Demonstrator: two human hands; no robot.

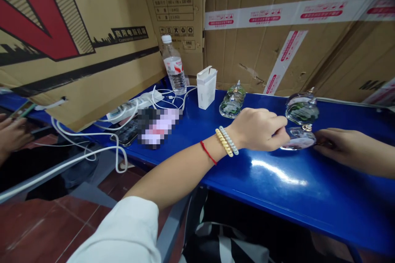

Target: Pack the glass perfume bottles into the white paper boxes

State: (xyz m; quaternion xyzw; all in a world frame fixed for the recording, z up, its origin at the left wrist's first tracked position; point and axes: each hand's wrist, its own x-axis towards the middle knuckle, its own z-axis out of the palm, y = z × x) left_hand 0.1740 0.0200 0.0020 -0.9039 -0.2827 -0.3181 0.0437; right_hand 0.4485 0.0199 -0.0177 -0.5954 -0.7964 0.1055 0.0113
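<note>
My left hand (261,129) reaches across the blue table, its curled fingers pinching the left edge of a clear glass perfume bottle (298,141). At the bottle's right edge my right hand (354,148) is closed too, its fingertips partly hidden in shadow. This bottle is low and rounded, with a small pointed stopper. Directly behind it stands another perfume bottle (302,109), with green showing through the glass. Left of these, beyond my left wrist, two similar bottles stand close together, a front one (230,107) and a rear one (240,90).
A white carton (206,88) with its top flap up and a water bottle (175,68) stand at the back. A power strip (135,104), white cables and a phone (126,131) lie on the left. Large cardboard boxes (247,53) wall the table. Another person's hand (14,133) shows far left.
</note>
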